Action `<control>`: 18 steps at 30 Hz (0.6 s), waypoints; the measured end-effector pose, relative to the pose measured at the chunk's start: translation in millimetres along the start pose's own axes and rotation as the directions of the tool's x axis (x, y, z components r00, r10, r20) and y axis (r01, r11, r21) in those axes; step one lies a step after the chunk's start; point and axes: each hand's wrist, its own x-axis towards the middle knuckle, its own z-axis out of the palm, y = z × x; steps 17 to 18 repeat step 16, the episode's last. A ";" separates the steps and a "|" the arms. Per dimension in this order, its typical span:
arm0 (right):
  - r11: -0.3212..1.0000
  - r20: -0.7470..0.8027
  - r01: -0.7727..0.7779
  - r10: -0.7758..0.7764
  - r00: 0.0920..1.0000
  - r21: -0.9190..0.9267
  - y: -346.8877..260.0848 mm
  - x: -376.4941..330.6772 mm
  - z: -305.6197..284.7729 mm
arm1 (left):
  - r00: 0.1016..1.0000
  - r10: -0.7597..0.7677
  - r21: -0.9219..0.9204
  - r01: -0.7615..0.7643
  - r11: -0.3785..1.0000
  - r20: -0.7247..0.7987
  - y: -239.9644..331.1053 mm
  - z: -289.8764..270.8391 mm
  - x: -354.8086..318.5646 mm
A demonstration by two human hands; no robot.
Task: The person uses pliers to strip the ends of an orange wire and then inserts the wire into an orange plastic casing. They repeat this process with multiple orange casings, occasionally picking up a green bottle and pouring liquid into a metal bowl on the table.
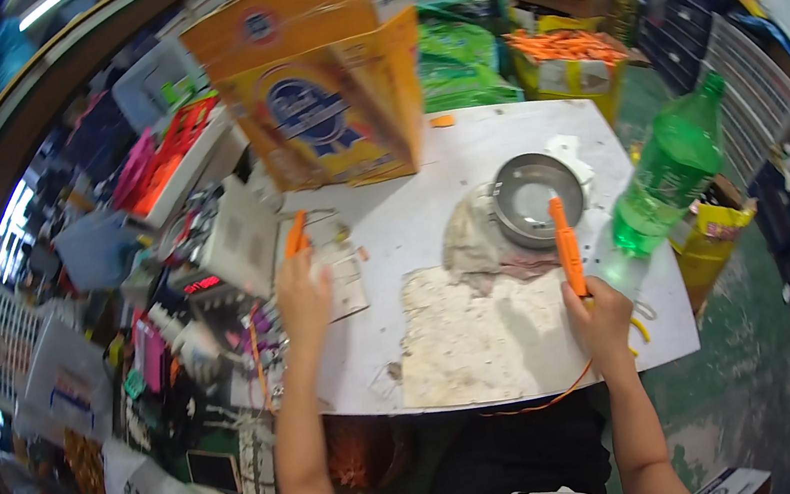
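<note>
**Two hands, two orange pieces, one white table**

One white table [502, 146], flat top, worn and stained; a rough, crusty beige patch covers its near middle. Two bare forearms come in from the near edge.

Left hand [302, 295], at the table's left edge: fingers closed around one short orange piece [295, 233], which sticks up from the fist toward the far side. It looks like smooth plastic.

Right hand [598, 311], near right of the table: closed on the near end of one long orange tool [567, 243], a straight, slim stick whose far tip lies at the rim of the bowl. One thin orange cord trails from this hand over the near edge.

One round grey metal bowl [532, 197], shallow, shiny rim, far right of centre. One crumpled grey rag [470, 236] touches its left side.

One green plastic bottle [667, 170], translucent, stands at the right edge, tilted by the lens.

One tall orange cardboard box [330, 74] stands at the far left of the table. One crate of many orange pieces [564, 49] sits beyond the far edge.
</note>
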 end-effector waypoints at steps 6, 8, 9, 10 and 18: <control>0.988 0.136 -0.031 0.052 0.989 -0.153 27.8 -4.0 9.1 | 0.922 -0.170 0.367 0.034 0.930 0.347 -57.4 36.1 16.9; 0.986 0.144 -0.057 0.080 0.986 -0.156 25.3 -3.7 6.2 | 0.950 -0.094 0.281 0.007 0.960 0.297 -55.3 39.2 11.9; 0.986 0.152 -0.063 0.086 0.985 -0.154 24.3 -3.4 5.0 | 0.968 -0.079 0.199 0.030 0.979 0.238 -55.4 38.4 7.9; 0.986 0.151 -0.065 0.089 0.985 -0.156 24.6 -4.3 4.6 | 0.982 -0.071 0.116 0.051 0.992 0.176 -55.9 36.9 2.6; 0.988 0.137 -0.069 0.087 0.987 -0.136 27.0 -5.6 6.6 | 0.644 -0.155 -0.660 0.746 -0.087 0.749 -60.0 14.3 -55.8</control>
